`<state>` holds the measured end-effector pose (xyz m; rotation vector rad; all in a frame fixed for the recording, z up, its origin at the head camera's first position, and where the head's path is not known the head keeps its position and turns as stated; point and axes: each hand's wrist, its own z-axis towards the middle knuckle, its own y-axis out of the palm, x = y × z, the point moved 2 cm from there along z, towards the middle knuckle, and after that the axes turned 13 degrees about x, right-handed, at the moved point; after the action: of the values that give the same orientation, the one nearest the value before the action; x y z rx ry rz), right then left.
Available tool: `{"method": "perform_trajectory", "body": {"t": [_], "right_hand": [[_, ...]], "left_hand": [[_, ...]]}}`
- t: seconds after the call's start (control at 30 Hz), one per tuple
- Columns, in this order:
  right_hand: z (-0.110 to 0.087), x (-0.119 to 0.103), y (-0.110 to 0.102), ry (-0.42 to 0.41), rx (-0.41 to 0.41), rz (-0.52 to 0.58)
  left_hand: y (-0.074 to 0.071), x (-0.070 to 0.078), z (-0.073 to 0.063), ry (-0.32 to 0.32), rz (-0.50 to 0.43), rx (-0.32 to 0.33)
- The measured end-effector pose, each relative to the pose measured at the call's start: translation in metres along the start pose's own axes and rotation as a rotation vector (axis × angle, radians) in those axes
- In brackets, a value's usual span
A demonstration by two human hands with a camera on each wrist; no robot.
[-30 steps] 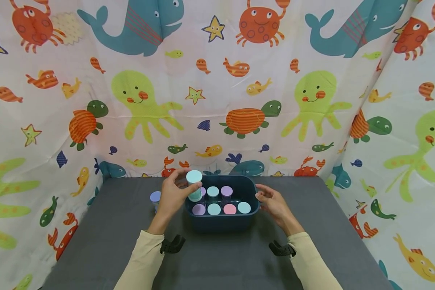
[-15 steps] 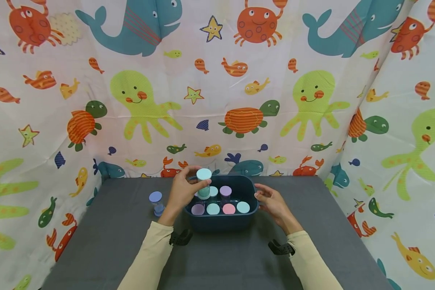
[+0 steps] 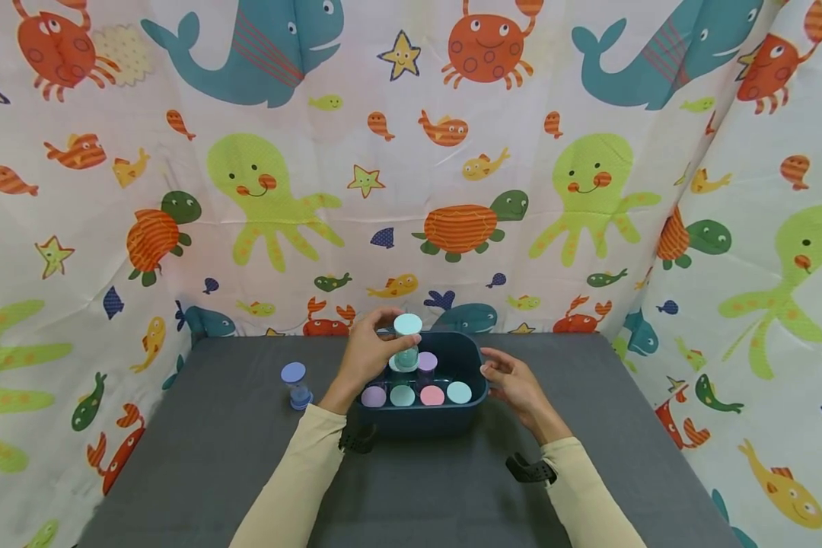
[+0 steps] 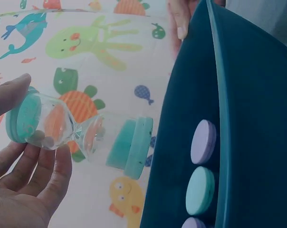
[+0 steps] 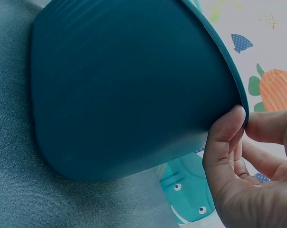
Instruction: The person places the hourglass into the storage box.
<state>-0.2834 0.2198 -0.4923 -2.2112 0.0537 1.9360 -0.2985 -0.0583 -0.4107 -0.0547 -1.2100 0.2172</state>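
My left hand (image 3: 368,356) holds a sand timer (image 3: 407,325) by its mint-green upper cap, above the dark blue bin (image 3: 421,423). In the left wrist view, the timer's clear waist and green sand (image 4: 120,145) by the far cap show between thumb and fingers. The bin's right end is pinched at the rim by my right hand (image 3: 520,390), its thumb (image 5: 225,127) against the outer wall. Inside the bin stand several timers with caps in purple, mint and pink (image 3: 432,395); those behind the held timer are partly hidden.
A blue-capped sand timer (image 3: 297,384) stands on the grey table (image 3: 233,441), left of the bin. A white curtain (image 3: 397,251) printed with sea animals hangs behind the table and along both sides.
My left hand has carried the mint-green timer rightward over the bin, from its left end toward the middle. The blue-capped timer is now fully uncovered. My right hand stays at the rim.
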Motion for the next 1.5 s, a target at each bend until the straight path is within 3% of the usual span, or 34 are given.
{"method": "perform_trajectory", "body": {"t": [0.23, 0.67, 1.5], "right_hand": [[0.0, 0.003, 0.0, 0.005, 0.001, -0.007], [-0.001, 0.004, 0.003, 0.02, -0.002, -0.008], [0.003, 0.0, 0.0, 0.009, 0.005, -0.012]], "left_hand": [[0.02, -0.001, 0.002, -0.004, -0.019, -0.065], [0.05, 0.002, 0.007, -0.055, 0.068, -0.166], [0.082, -0.029, 0.019, -0.113, 0.196, -0.195]]}}
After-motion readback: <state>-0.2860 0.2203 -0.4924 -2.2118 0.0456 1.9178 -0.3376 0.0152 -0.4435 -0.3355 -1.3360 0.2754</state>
